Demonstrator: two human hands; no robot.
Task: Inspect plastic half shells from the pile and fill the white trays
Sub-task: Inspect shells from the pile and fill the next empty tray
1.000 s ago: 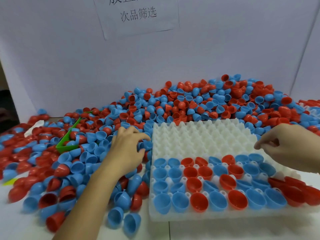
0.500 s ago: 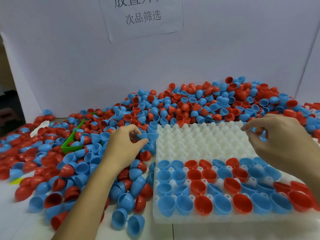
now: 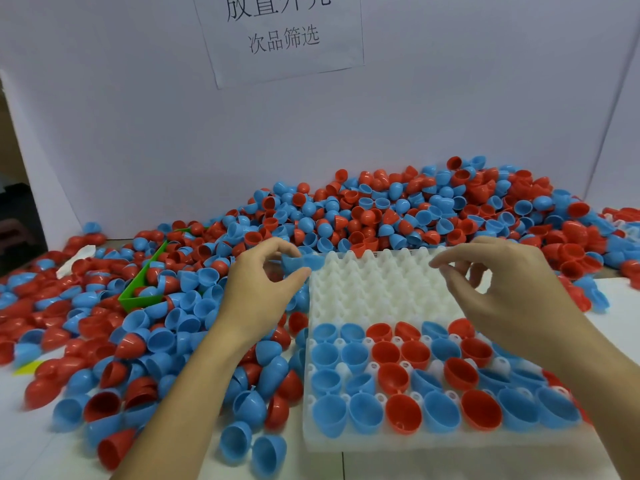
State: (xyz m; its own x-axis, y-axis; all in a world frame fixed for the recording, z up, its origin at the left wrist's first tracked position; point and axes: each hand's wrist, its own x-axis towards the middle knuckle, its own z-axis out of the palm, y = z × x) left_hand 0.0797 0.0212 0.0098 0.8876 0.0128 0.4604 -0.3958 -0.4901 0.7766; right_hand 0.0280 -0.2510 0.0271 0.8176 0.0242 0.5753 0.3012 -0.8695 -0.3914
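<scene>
A white tray (image 3: 377, 292) with rows of moulded cups lies on a white table (image 3: 415, 465), closest to the viewer and slightly right of centre. Its four nearest rows hold blue and red plastic half shells (image 3: 398, 375), most open side up; the rows beyond are bare white bumps.

The left hand (image 3: 258, 292) reaches in from the lower left and hovers at the tray's far left corner. Its thumb and curled fingers pinch a blue half shell (image 3: 301, 262) just above the tray's edge.

The right hand (image 3: 498, 289) comes in from the lower right and hangs over the bare middle of the tray. Its fingers are loosely bent, thumb and forefinger tips close together; whether anything sits between them cannot be told.

To the left of the tray, loose blue and red shells cover the table, with a green scoop (image 3: 142, 287) half buried among them. Behind the tray, the pile (image 3: 415, 209) of shells rises against a white backboard (image 3: 138, 133). A paper sign (image 3: 282, 36) with printed Chinese characters is stuck high on that board.
</scene>
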